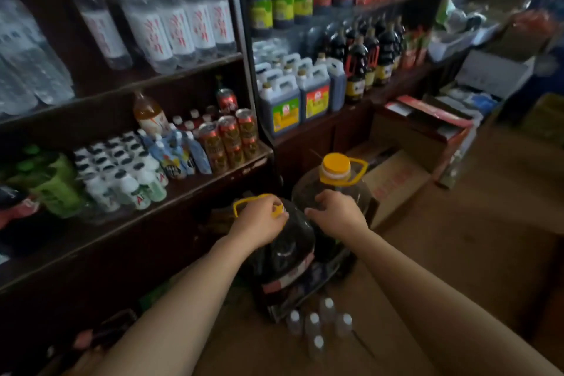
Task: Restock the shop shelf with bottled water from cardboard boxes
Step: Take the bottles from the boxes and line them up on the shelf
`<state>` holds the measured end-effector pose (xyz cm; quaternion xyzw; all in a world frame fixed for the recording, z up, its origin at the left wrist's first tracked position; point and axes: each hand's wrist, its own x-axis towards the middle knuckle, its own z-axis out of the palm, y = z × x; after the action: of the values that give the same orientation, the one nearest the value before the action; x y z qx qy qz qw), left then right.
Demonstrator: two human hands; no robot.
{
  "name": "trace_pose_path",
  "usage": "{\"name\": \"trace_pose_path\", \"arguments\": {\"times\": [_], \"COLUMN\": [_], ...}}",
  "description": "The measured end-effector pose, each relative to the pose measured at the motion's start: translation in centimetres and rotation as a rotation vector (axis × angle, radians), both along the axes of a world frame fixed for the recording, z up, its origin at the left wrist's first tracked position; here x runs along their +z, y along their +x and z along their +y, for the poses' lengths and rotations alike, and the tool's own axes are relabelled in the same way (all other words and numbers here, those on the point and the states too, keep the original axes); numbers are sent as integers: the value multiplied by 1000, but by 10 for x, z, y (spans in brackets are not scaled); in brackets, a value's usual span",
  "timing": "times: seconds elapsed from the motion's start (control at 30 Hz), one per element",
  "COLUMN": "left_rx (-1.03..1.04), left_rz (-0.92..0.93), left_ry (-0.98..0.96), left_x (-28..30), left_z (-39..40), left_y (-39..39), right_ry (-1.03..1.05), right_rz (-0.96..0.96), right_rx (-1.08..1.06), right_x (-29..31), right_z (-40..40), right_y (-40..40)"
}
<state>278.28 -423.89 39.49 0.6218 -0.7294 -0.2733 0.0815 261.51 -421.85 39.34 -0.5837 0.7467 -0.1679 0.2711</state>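
Note:
Two big dark jugs with yellow caps and yellow handles stand on the floor by the shelf. My left hand (259, 220) grips the top of the near jug (283, 256), fingers curled round its yellow cap. My right hand (335, 214) rests on the shoulder of the far jug (335, 180), fingers bent over it. Several small clear water bottles (320, 320) with white caps stand on a cardboard surface below the jugs. Rows of large water bottles (180, 21) with red-lettered labels fill the upper left shelf.
The middle shelf (189, 192) holds small white bottles, pouches and cans. Dark sauce jugs (305, 94) and bottles stand on the right shelving. Cardboard boxes (396, 186) sit on the floor to the right, with more boxes behind them.

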Motion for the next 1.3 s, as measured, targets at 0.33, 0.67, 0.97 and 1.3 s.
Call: {"name": "trace_pose_path", "arguments": {"times": [0.33,0.67,0.97,1.3], "left_rx": [-21,-22,38,-134], "left_rz": [65,53,127,281], "left_ry": [-62,179,319,257], "left_x": [-202,-451,-590,-642], "left_z": [18,44,26,11], "left_y": [-21,-13,1,-8], "right_ry": [17,135,186,112], "right_rz": [-114,-143,-346,-210], "right_rx": [-71,-99,-76,112], "right_x": [-192,-438,-575,-627], "right_z": [39,81,81,74], "right_y": [-12,-17,21,46]}}
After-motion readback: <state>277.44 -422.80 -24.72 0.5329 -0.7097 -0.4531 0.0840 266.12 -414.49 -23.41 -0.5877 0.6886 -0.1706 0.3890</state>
